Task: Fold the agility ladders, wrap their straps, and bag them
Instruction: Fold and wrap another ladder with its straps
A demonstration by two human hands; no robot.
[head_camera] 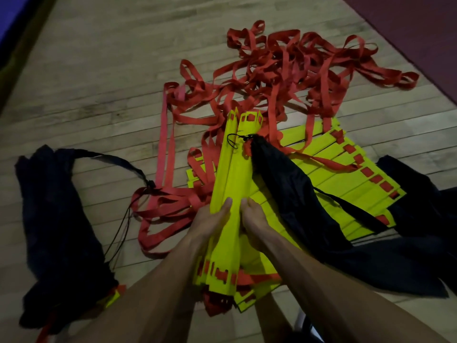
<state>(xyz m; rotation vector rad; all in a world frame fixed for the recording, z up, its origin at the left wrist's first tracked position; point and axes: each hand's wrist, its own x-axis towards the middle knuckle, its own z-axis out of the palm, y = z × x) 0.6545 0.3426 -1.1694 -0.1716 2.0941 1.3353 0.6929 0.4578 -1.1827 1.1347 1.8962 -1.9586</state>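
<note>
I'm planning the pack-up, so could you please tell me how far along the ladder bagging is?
Done: the bag on the left looks filled, a yellow rung poking from its mouth. In hand: the left hand and right hand grip a gathered stack of yellow rungs. Left: the red straps lie tangled and unwrapped, more rungs lie spread out, and another black bag waits.

View: head camera, wide-angle, single.
Facing: forward and steeply down at the floor [103, 78].
Nearness: close; forearms enter from the bottom edge, hands [212, 219] mid-frame.
Shared: nothing, only one view.
</note>
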